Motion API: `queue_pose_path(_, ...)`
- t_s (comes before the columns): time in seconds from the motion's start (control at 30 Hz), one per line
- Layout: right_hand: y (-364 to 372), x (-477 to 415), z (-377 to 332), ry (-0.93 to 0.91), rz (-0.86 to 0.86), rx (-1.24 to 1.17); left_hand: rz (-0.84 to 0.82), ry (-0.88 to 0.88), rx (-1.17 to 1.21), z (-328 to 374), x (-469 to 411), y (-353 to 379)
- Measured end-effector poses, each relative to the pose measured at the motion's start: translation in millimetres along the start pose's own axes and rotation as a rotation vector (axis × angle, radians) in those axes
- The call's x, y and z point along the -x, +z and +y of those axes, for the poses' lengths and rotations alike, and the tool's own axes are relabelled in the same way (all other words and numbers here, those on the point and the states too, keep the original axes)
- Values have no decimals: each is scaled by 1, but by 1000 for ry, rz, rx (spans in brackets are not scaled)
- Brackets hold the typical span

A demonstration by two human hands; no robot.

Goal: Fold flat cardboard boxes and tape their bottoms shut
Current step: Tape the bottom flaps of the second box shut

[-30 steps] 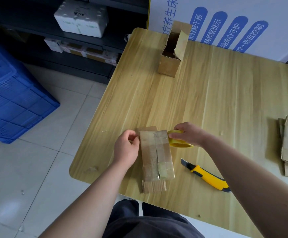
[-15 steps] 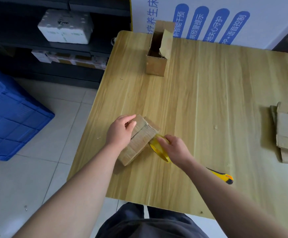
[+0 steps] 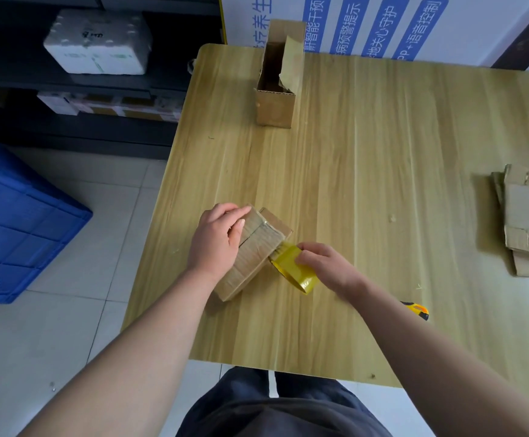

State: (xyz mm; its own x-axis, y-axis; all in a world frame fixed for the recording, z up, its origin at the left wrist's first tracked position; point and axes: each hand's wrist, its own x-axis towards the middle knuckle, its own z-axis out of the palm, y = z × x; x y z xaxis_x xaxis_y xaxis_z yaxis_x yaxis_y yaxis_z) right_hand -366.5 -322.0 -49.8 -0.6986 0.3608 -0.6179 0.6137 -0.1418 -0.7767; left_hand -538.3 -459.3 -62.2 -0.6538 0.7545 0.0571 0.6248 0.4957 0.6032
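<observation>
A small folded cardboard box point(image 3: 255, 249) lies tilted on the wooden table point(image 3: 367, 184) near its left front part, with clear tape across its closed flaps. My left hand point(image 3: 217, 239) presses down on the box's upper left end, fingers over the seam. My right hand point(image 3: 323, 263) grips a yellow tape roll point(image 3: 293, 271) just off the box's right edge, with a short strip of tape running from the roll to the box.
A finished upright box point(image 3: 275, 86) stands at the table's far edge. Flat cardboard blanks point(image 3: 528, 216) are stacked at the right edge. A yellow utility knife point(image 3: 416, 309) peeks out behind my right forearm. A blue crate point(image 3: 14, 222) sits on the floor to the left.
The box has been turned from lengthwise to a diagonal lie and shifted left. My right hand with the tape roll has come down to the box's right edge, covering most of the knife.
</observation>
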Motion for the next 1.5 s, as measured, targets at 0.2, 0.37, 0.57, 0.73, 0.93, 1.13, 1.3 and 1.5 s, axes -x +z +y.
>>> queue_pose_path(0.2,0,-4,3,-16,84,56,-135,17,-403,11,7,2)
queue_pose_path(0.37,-2,-1,16,-89,66,180,-125,-14,-408,6,17,9)
queue_pose_path(0.57,-1,4,26,-85,74,144,-157,7,-410,3,16,7)
queue_pose_path(0.73,-3,8,32,-106,89,86,-119,53,-402,8,15,8)
queue_pose_path(0.93,4,4,24,-117,58,244,-164,-71,-447,28,13,3)
queue_pose_path(1.13,-4,13,30,-140,29,250,-169,-134,-325,28,19,9)
queue_pose_path(1.3,-6,18,36,-156,-11,194,-155,-131,-336,32,18,11)
queue_pose_path(1.5,-15,19,45,-186,-16,257,-105,-141,-460,41,18,20)
